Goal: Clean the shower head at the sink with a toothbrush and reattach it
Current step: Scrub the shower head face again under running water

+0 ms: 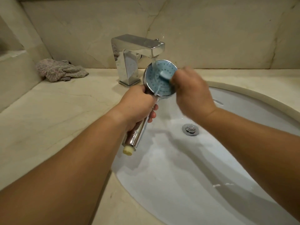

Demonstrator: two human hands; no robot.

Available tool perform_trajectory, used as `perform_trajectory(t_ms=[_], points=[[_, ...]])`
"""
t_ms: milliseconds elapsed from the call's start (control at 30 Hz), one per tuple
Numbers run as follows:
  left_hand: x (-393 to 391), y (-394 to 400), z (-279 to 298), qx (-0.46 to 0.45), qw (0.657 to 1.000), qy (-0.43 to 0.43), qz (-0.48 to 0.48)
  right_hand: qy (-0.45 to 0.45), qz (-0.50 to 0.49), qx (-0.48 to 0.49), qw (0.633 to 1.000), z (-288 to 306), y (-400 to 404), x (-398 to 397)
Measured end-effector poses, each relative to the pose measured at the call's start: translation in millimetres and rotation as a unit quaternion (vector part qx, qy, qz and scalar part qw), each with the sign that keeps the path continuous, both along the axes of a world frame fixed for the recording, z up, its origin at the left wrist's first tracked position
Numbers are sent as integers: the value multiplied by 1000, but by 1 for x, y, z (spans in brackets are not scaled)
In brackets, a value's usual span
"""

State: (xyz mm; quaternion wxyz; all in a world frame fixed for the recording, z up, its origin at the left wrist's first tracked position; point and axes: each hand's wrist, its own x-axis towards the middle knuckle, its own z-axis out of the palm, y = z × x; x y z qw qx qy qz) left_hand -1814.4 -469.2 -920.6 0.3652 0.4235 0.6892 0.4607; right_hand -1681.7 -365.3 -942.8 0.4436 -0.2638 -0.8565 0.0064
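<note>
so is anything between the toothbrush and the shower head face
Nothing solid. The toothbrush in the right hand is already on the blue face of the shower head; only water from the tap runs over it.

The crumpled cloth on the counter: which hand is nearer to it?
Left. The left hand holds the shower head by its handle, on the side of the cloth. The right hand, holding the toothbrush, is farther away, over the sink.

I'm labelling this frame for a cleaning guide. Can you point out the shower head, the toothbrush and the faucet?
shower head (158, 86): head view, on its blue spray face.
toothbrush (165, 75): head view, on its brush end against the face.
faucet (138, 44): head view, on top of the chrome spout.
</note>
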Motion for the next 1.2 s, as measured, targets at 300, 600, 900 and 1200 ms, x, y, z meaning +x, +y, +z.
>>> perform_trajectory(t_ms=[300, 600, 900, 1200], points=[[0, -3, 4, 3, 997, -81, 17, 26, -31, 0, 999, -8, 7, 14], [0, -3, 3, 0, 995, -100, 8, 32, -26, 21, 999, -4, 2, 9], [-2, -3, 4, -2, 998, -69, 10, 34, -53, -36, 997, -6, 17, 12], [0, 1, -2, -6, 1000, 11, 24, -13, -37, -28, 999, 27, 14, -23]])
